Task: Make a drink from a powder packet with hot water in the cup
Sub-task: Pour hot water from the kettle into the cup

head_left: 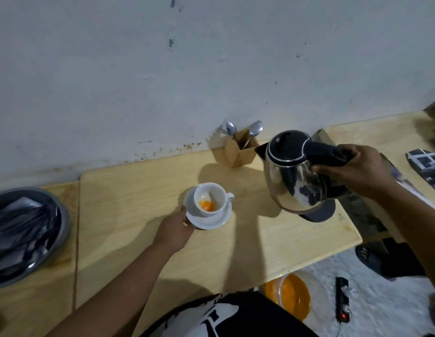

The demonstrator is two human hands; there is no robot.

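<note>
A white cup [212, 199] stands on a white saucer [211, 221] in the middle of the light wooden table. Orange powder lies in the bottom of the cup. My left hand [175, 229] grips the saucer's near-left rim. My right hand [357, 172] is closed around the black handle of a steel electric kettle [293, 176]. The kettle hangs just above its dark base [321, 212], to the right of the cup, with its spout pointing left. Its lid is shut.
A wooden holder [240, 152] with spoons and a fork stands by the wall behind the cup. A grey basin [26, 229] with dark packets sits at the left. Below the table's near edge lie an orange-filled container [291, 295] and a power strip [343, 302].
</note>
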